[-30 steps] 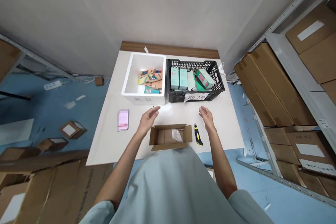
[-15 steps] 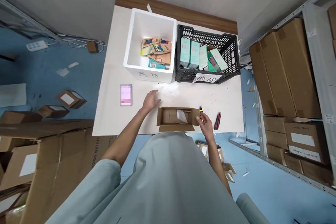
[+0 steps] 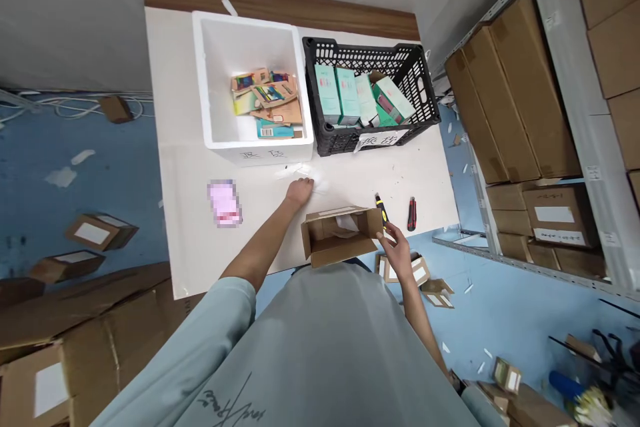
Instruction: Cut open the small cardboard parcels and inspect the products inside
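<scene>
An open cardboard box (image 3: 340,237) sits tilted at the near edge of the white table (image 3: 190,213), with a clear plastic bag inside. My right hand (image 3: 399,248) is just right of the box, fingers closed on a yellow-and-black utility knife (image 3: 381,209). My left hand (image 3: 299,191) rests flat on the table behind the box, fingertips on a crumpled clear plastic wrap (image 3: 305,172).
A white foam bin (image 3: 210,80) holds several colourful packets; a black crate (image 3: 420,90) holds teal boxes. A red-and-black knife (image 3: 411,213) lies right of the box, a pink item (image 3: 224,202) to the left. Shelves of cartons stand on the right; cartons litter the blue floor.
My right hand came down from open over the table and took hold of the yellow knife. The cardboard box has tilted and slid toward the table edge. The view has shifted left.
</scene>
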`<state>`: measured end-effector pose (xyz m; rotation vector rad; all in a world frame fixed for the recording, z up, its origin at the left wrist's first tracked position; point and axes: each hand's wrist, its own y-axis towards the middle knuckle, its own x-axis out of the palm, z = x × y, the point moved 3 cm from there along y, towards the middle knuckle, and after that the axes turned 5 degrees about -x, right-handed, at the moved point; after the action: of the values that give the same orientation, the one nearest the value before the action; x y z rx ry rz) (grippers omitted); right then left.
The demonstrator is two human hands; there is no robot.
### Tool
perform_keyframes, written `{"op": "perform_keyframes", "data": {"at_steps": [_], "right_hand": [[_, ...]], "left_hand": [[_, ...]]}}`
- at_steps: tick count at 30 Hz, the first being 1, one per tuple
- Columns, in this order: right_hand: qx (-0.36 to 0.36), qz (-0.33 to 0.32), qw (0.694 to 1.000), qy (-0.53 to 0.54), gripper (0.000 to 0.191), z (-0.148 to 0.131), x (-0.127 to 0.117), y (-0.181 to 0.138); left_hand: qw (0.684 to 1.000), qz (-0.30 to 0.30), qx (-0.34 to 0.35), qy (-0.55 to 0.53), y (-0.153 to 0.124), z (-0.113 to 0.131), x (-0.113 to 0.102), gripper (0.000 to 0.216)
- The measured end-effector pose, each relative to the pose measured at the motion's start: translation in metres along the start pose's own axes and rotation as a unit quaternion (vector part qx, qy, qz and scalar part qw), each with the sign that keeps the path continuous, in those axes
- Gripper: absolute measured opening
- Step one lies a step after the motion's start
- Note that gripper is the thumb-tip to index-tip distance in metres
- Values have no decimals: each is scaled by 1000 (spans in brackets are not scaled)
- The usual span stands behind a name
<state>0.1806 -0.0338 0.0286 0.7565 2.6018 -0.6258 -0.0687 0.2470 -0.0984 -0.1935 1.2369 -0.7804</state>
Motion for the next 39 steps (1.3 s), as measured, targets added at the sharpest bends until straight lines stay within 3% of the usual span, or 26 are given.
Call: {"op": "perform_keyframes", "data": {"at_steps": [4,7,11,15,18,21,25,27,30,34,36,39], "right_hand": [[-18,12,1000,-20,89,-1,-1,3],[-38,6,998,-42,81,-2,-1,13],[-48,-1,993,-111,59,-1,-1,30],[-60,1,986,-154,50,0,3,44],[-63,-6,983,-172,45,1,6,53],[-72,-24,982,-173,43,2,7,58],[-83,-50,981,-166,44,4,9,61],[-83,-52,981,-166,45,5,10,62],[-79,-48,982,-162,45,7,10,62],[-81,-44,982,-163,42,6,9,60],[-80,-43,982,-167,42,4,9,58],[-75,-43,982,-167,43,2,8,54]], "left_hand": [[1000,-8,-16,-6,-14,-4,-2,32],[999,16,-31,-22,-29,-8,-18,30],[980,149,-30,-130,-65,-5,-61,25],[946,241,10,-217,-131,21,-91,16],[934,233,78,-259,-179,52,-85,18],[941,165,156,-250,-203,79,-54,19],[960,128,149,-201,-201,89,-10,25],[964,128,134,-193,-196,87,-1,26],[962,164,100,-194,-189,75,-16,38],[969,209,20,-129,-160,41,-59,48],[978,192,-25,-80,-133,21,-74,55],[987,139,-69,-28,-88,-2,-77,62]]}}
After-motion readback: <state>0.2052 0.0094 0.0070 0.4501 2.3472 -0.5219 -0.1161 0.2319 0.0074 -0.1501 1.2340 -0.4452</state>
